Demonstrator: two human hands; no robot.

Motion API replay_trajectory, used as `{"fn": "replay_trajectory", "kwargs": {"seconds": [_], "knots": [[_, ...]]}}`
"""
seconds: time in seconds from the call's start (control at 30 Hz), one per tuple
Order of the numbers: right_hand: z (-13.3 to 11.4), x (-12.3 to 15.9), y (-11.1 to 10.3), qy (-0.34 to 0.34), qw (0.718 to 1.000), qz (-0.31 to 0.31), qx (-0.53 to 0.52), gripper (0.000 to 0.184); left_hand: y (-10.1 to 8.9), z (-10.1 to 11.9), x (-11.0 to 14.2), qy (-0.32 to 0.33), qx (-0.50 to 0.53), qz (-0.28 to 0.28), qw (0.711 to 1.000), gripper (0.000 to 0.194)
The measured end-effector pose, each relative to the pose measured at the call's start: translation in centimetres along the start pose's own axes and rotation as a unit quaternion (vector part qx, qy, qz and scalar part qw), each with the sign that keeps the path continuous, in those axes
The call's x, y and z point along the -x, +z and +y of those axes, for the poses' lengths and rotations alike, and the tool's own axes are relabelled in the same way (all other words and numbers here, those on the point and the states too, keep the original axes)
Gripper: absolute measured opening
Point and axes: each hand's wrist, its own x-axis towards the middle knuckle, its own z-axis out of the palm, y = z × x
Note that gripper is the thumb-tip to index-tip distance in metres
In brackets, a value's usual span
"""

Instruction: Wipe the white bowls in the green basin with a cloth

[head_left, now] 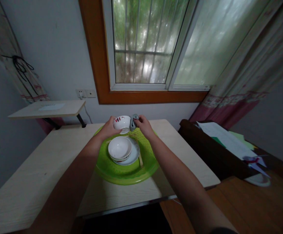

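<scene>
My left hand (109, 127) grips a white bowl (123, 124) with red and dark marks, holding it tilted above the far part of a green basin (127, 180). In my closed right hand (143, 125) is a grey cloth (133, 122), which touches the bowl's right side. Nearer me in the basin, stacked white bowls (120, 148) rest on a white plate (136, 154). Light wooden chopsticks (141, 160) lie beside the plate on the right, and more sticks show behind the stack.
The basin stands on a pale wooden table (83, 162). A small raised shelf (65, 110) with a paper is at the back left. A window (143, 42) faces me. To the right, papers (225, 139) lie on a dark piece of furniture (197, 143).
</scene>
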Motion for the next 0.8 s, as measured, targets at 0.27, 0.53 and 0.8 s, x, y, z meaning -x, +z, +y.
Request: {"fn": "replay_trajectory", "kwargs": {"seconds": [0.27, 0.53, 0.8], "knots": [[-0.6, 0.1, 0.4, 0.031, 0.999, -0.031, 0.02, 0.026, -0.5, 1.5, 0.1, 0.013, -0.038, -0.01, 0.999, 0.058], [-2.4, -0.6, -0.3, -0.048, 0.988, -0.093, 0.113, 0.025, -1.9, 4.0, -0.3, 0.022, -0.072, -0.006, 0.997, 0.056], [-4.8, 0.6, 1.6, -0.117, 0.973, -0.086, 0.179, 0.024, -2.5, 2.3, 2.1, -0.032, -0.079, 0.049, 0.995, 0.058]]}}
